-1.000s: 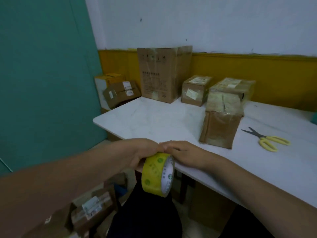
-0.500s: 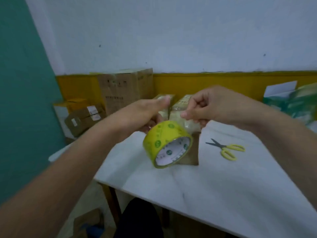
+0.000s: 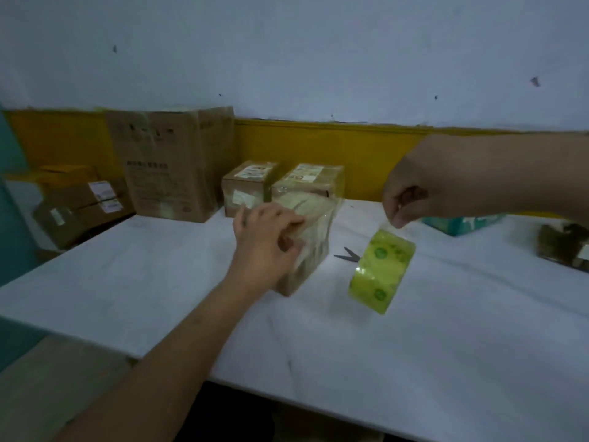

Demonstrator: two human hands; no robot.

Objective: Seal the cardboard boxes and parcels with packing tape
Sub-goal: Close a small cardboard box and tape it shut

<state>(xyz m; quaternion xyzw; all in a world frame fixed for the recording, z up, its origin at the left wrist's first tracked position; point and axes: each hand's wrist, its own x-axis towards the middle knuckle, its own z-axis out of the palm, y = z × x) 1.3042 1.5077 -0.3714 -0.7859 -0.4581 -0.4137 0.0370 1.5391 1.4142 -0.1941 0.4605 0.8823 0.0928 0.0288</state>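
Back wall: pale bluish-white paint on the upper part, a few small dark specks and scuffs. Lower part is a mustard-yellow band, its top edge uneven and running the full width behind the table. Teal panel at far left, door or wall, cannot tell. White table with faint grey veining fills most of the view, its near edge running diagonally. Tan surface below the table edge at lower left, blurred. Dark under the table front. Light dim, flat, cool.
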